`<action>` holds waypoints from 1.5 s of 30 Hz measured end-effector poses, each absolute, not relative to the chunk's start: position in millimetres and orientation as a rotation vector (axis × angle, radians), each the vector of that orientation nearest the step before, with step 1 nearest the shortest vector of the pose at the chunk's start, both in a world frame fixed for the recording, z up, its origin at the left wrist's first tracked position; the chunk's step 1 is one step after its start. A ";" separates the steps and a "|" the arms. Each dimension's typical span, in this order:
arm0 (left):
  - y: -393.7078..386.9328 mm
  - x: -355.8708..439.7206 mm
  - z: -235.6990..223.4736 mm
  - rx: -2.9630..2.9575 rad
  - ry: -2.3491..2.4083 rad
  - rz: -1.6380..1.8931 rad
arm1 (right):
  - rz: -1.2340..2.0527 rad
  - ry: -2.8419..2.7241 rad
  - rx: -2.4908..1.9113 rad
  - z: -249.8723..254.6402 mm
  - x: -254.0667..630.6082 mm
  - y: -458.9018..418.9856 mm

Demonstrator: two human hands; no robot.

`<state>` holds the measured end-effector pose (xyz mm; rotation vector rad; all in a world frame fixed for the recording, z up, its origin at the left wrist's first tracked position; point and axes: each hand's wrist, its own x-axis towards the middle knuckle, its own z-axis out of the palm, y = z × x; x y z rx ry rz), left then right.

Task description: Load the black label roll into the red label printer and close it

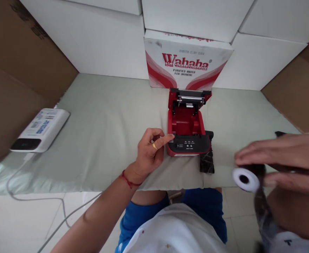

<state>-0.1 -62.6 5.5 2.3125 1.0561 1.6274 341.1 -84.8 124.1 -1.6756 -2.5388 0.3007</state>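
Note:
A small red and black label printer (188,144) stands on the cloth with its lid (190,98) raised and its red inner bay (184,123) showing. My left hand (151,149) touches the left end of its black front panel with an extended index finger, the other fingers curled. At the right, my right hand (283,158), blurred, grips a paper roll (245,179) with a white end and a dark core. A dark strip (262,207) hangs below the roll. Beside the printer's right side lies a dark patterned strip (207,163).
A white device (41,130) with a black display lies at left, a grey cable (35,199) running from it over the table edge. Behind the printer stands a Wahaha carton (186,63) against white boxes (112,42). Brown cardboard (299,84) flanks the table.

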 end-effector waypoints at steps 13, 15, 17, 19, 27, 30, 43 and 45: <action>-73.6 -1.8 16.8 2.414 1.041 1.601 | 0.305 -2.817 -1.326 123.6 227.8 14.9; -75.6 -1.8 19.7 2.465 1.056 1.603 | 0.259 -2.901 -1.349 120.2 225.8 20.1; -76.1 -1.0 21.1 2.547 1.026 1.597 | 0.218 -2.986 -1.390 119.4 222.0 24.1; -75.7 0.3 21.6 2.630 0.953 1.600 | 0.201 -3.044 -1.424 120.1 218.1 26.2; -75.3 1.4 25.6 2.683 0.900 1.582 | 0.340 -2.560 -1.143 160.1 223.1 -3.8; -75.0 0.9 22.9 2.659 0.893 1.604 | 0.004 -2.161 -1.204 163.9 228.9 -5.0; -74.0 -2.7 16.7 2.343 1.201 1.657 | 0.101 -2.149 -1.023 95.5 261.0 -54.8; -70.2 -2.8 13.9 2.321 1.263 1.605 | 0.095 -2.154 -1.004 83.7 262.8 -61.8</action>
